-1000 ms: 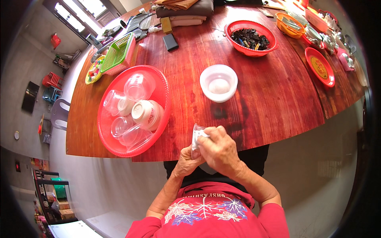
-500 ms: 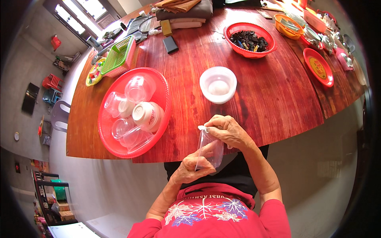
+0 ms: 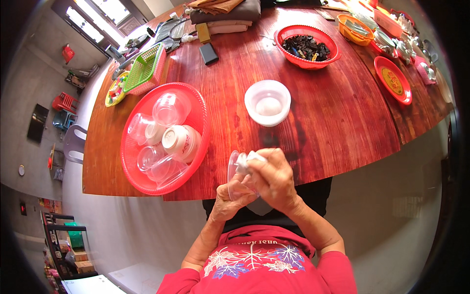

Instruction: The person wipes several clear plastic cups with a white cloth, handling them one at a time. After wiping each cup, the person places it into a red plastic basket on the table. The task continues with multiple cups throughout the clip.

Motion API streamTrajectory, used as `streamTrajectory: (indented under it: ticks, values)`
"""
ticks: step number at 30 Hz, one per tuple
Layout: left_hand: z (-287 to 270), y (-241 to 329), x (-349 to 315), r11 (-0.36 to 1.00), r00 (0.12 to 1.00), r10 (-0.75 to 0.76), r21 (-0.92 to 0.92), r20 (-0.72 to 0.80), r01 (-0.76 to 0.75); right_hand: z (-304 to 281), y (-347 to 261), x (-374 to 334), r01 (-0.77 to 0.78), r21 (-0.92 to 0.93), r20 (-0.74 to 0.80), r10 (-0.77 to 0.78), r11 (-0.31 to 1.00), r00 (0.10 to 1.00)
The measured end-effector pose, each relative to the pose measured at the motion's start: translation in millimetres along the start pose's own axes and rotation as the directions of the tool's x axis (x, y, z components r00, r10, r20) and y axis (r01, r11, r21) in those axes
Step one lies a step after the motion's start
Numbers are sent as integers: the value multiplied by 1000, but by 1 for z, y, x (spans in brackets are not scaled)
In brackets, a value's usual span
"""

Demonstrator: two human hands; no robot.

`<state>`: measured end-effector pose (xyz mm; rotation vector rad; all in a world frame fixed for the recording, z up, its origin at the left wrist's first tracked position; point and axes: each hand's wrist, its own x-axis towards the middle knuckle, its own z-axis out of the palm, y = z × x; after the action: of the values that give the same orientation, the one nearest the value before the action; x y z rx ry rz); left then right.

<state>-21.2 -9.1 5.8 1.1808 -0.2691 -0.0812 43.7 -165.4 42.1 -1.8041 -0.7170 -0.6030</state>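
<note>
My left hand (image 3: 229,200) grips a clear plastic bowl (image 3: 231,169) tipped on its side at the table's near edge, its rim turned up. Pinched in my right hand (image 3: 276,179) is a white wad of tissue or cloth (image 3: 255,157), pressed at the bowl's mouth. My right fingers partly cover the bowl, and motion blurs them a little. Beyond my hands stands a white bowl (image 3: 250,110) with a pale round shape inside. To the left, a red plastic basket (image 3: 126,161) holds clear bowls (image 3: 166,110) and white printed cups or bowls (image 3: 178,142).
A red basket (image 3: 333,51) of dark pieces stands at the back right, near an orange basket (image 3: 342,30) and a red oval tray (image 3: 406,95). Back left are a green-and-pink basket (image 3: 147,68), a dark box (image 3: 208,54) and folded cloths (image 3: 227,14).
The clear bowl has been turned and shifted left, its mouth now facing up and sideways. My right hand has moved with the white wad from its edge to its opening.
</note>
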Motion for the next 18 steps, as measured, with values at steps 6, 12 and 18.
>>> streamTrajectory:
  ticks: [6, 12, 18]
  values:
    - [10, 6, 8, 895, 999, -6, -446, 32, 19, 1, 18, -6, -518, 474, 89, 547, 712, 832]
    - [2, -7, 6, 865, 982, -108, -502, -158, 14, 10, -7, -11, 8, 67, -130, 1, 998, 992]
    - [0, -10, 4, 797, 967, -181, -602, -179, 38, 10, -19, -15, 210, -73, -8, -211, 975, 977]
